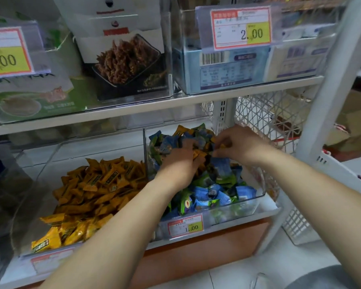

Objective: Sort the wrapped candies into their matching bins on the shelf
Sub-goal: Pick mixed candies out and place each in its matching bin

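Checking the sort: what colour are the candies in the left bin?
The candies are orange-yellow with dark labels; head view.

On the lower shelf [238,221] two bins stand side by side. The left bin [50,157] holds one heap of candies [98,190]. The right bin [248,203] holds mixed candies [213,190], with a price tag [185,225] on its front. Both hands are in the right bin: the left hand [179,163] nearer the divider, the right hand [240,142] beside it and farther back. A mesh basket [265,113] sits right of that bin, behind the upright post [329,84]. Above, the upper shelf [133,110] carries boxed goods [123,55].
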A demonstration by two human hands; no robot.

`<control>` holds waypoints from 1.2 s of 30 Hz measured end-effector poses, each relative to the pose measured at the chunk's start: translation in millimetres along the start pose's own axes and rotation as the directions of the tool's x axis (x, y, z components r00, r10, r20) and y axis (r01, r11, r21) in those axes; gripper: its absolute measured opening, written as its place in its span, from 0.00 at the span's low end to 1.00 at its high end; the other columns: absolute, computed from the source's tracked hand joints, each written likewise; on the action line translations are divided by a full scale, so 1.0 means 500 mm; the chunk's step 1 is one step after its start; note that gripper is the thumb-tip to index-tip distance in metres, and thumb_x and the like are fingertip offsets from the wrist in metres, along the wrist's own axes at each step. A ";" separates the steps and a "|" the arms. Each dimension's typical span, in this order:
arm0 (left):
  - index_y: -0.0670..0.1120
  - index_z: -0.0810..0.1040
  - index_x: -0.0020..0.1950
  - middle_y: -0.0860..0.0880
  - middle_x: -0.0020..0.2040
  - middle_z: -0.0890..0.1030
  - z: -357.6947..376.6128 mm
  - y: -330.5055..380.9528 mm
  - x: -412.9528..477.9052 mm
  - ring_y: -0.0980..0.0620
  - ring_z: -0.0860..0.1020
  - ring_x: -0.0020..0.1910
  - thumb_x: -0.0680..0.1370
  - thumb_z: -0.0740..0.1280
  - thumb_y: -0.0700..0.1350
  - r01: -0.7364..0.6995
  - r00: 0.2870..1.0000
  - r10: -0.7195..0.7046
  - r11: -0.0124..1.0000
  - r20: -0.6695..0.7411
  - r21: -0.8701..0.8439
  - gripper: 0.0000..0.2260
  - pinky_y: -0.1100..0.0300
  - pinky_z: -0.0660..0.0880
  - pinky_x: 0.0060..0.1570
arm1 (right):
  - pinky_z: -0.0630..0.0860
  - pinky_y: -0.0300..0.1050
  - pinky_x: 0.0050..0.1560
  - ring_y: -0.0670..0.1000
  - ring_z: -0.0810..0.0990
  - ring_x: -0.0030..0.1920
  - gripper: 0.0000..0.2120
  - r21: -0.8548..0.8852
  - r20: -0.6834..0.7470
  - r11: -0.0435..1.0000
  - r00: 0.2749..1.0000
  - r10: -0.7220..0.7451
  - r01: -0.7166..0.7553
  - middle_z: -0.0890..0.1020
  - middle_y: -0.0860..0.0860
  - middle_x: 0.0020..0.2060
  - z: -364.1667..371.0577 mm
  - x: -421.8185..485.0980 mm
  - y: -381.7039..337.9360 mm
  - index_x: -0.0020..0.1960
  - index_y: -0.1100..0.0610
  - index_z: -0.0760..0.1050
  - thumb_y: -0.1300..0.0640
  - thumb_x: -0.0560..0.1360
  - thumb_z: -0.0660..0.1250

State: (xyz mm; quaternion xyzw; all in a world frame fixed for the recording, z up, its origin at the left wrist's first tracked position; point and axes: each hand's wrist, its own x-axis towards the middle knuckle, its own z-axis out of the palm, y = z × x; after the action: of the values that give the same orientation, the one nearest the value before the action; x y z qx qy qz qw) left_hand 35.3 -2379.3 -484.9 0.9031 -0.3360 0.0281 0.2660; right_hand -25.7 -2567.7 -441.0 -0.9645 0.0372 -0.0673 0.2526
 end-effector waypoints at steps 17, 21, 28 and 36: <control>0.55 0.73 0.48 0.54 0.43 0.79 0.028 0.006 0.057 0.53 0.75 0.39 0.72 0.72 0.61 0.199 0.977 -0.203 0.977 0.059 0.078 0.15 0.59 0.68 0.33 | 0.72 0.33 0.40 0.44 0.78 0.45 0.14 -0.029 0.251 0.999 0.968 0.024 -0.018 0.79 0.42 0.45 -0.011 -0.023 -0.012 0.52 0.51 0.82 0.52 0.68 0.79; 0.57 0.76 0.45 0.54 0.44 0.80 0.032 0.013 0.057 0.53 0.77 0.40 0.72 0.72 0.62 0.225 0.973 -0.227 0.972 0.035 0.069 0.11 0.59 0.72 0.36 | 0.74 0.35 0.41 0.44 0.80 0.44 0.07 0.054 0.181 0.998 0.983 0.015 -0.025 0.82 0.44 0.44 -0.008 -0.031 -0.011 0.45 0.51 0.82 0.54 0.69 0.78; 0.59 0.76 0.40 0.54 0.46 0.81 0.034 0.016 0.048 0.51 0.80 0.42 0.74 0.71 0.53 0.223 0.974 -0.223 0.975 -0.038 -0.010 0.06 0.56 0.79 0.42 | 0.73 0.32 0.36 0.45 0.79 0.44 0.08 0.164 -0.139 0.986 0.989 0.051 -0.028 0.79 0.44 0.44 -0.011 -0.045 0.006 0.50 0.51 0.78 0.63 0.74 0.68; 0.57 0.79 0.35 0.65 0.34 0.80 -0.039 0.027 0.034 0.66 0.78 0.37 0.72 0.75 0.46 0.154 0.933 -0.276 0.887 -0.233 -0.434 0.09 0.74 0.68 0.31 | 0.76 0.42 0.45 0.48 0.80 0.48 0.11 0.437 -0.250 0.899 0.953 0.169 -0.045 0.79 0.45 0.46 -0.001 -0.029 -0.009 0.60 0.54 0.77 0.58 0.77 0.69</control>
State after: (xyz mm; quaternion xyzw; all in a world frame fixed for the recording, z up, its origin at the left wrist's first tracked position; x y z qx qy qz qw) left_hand 42.5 -2388.0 -458.1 0.8452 -0.1890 0.0584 0.4964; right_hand -40.0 -2562.7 -439.8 -0.8629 0.1107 -0.1963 0.4524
